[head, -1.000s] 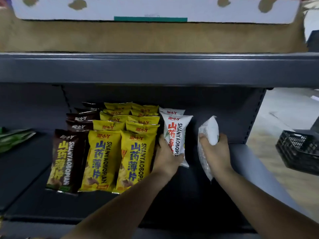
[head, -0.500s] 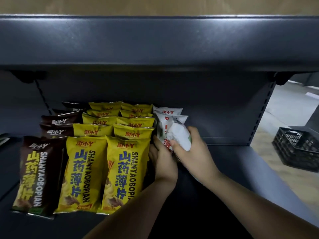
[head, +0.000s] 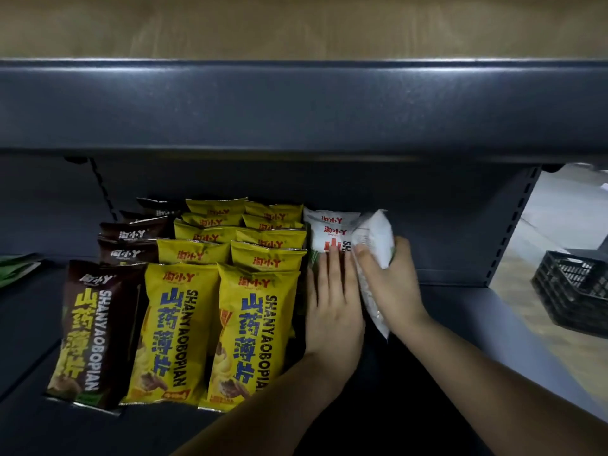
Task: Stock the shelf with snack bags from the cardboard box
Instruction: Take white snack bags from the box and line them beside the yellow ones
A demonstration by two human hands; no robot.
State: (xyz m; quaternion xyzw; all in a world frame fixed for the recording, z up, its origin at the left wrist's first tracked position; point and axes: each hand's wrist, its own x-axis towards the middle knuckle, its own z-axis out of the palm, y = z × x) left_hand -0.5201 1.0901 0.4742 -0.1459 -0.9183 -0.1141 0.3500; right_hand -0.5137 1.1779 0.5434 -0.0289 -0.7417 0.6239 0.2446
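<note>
Reaching into a dark grey metal shelf [head: 460, 324], a person's two bare arms come up from the lower edge of the view. The left hand [head: 332, 301] lies flat, fingers straight and together, pressing on the front of a short row of white bags [head: 329, 230]. These stand upright, one behind another, near the shelf's back panel. The right hand [head: 394, 284] curls its fingers and thumb round a held bag [head: 375, 238], also white, gripping it about the middle. The held bag is turned so that its plain back shows. It is tilted, with its top just to the right of the row and its lower end poking out below the hand. The two hands are close beside each other.

Just left of the white bags are two columns of yellow bags [head: 253, 330], several deep, printed SHANYAOBOPIAN in blue. Left of those is one column of brown bags [head: 88, 330] with the same word in white. Some green packets [head: 16, 268] lie at the far left edge, partly cut off.

An upper shelf [head: 296, 103] spans the whole width above. To the right, past the shelf's end, a black plastic crate [head: 572, 291] sits on a pale floor [head: 543, 225].
</note>
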